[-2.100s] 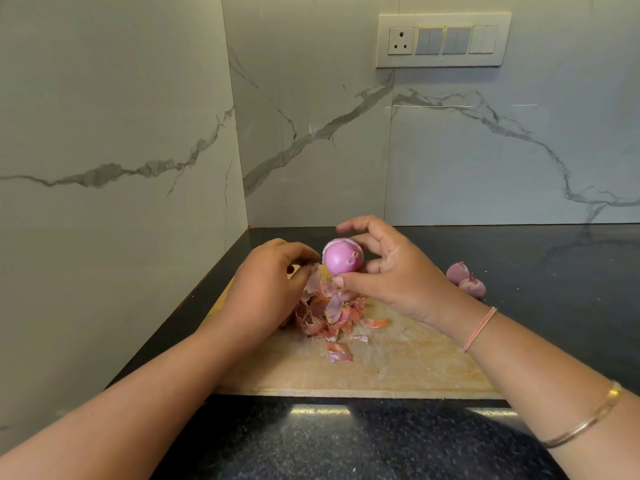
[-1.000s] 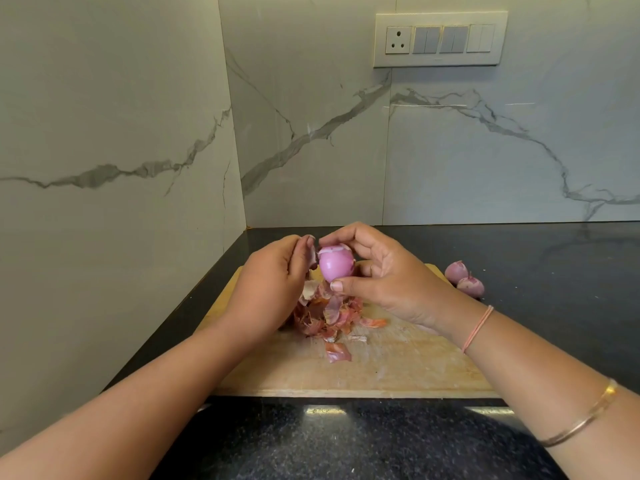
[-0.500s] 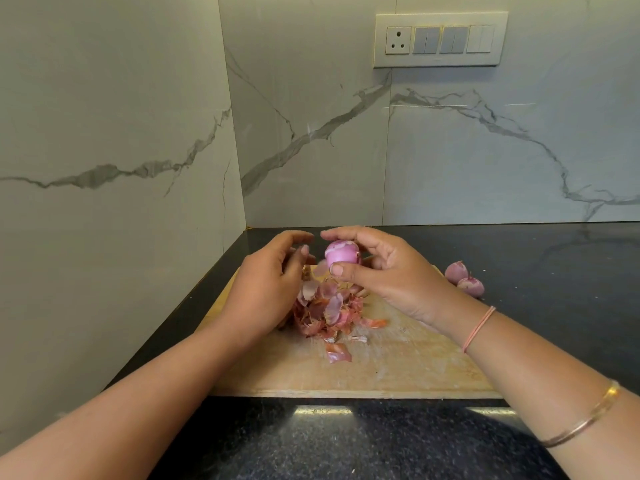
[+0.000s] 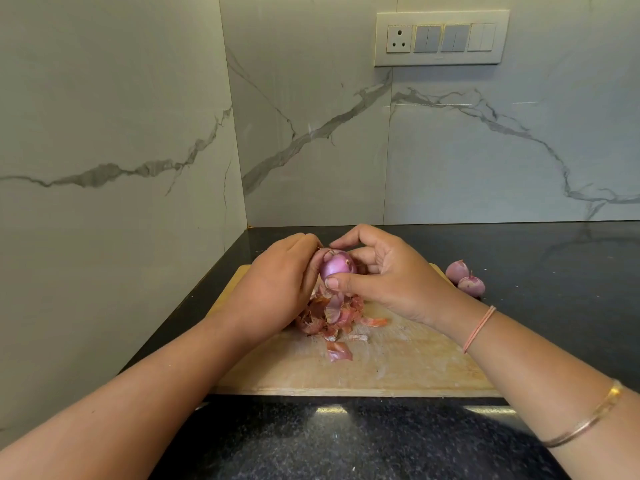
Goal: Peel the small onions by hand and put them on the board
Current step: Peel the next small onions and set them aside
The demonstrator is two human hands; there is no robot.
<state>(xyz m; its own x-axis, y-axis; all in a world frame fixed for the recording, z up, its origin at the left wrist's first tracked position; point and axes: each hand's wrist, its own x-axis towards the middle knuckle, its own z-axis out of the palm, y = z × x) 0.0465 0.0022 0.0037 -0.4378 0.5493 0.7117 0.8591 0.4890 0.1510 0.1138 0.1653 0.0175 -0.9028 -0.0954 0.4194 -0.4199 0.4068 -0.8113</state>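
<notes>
A small purple onion (image 4: 337, 265) is held above the wooden board (image 4: 398, 362). My right hand (image 4: 384, 278) grips it between thumb and curled fingers. My left hand (image 4: 277, 289) comes in from the left, its fingertips pinching at the onion's top left side, where a bit of skin sticks out. A heap of pink onion skins (image 4: 332, 317) lies on the board right under both hands. One loose skin piece (image 4: 338, 351) lies nearer to me.
Two more small onions (image 4: 464, 277) sit on the black counter (image 4: 554, 271) just past the board's right edge. Marble walls close off the left and the back. A switch panel (image 4: 441, 38) hangs on the back wall.
My left hand has gone from dropping skin at the heap back up to the onion and now pinches at its top. My right hand has turned the onion slightly.
</notes>
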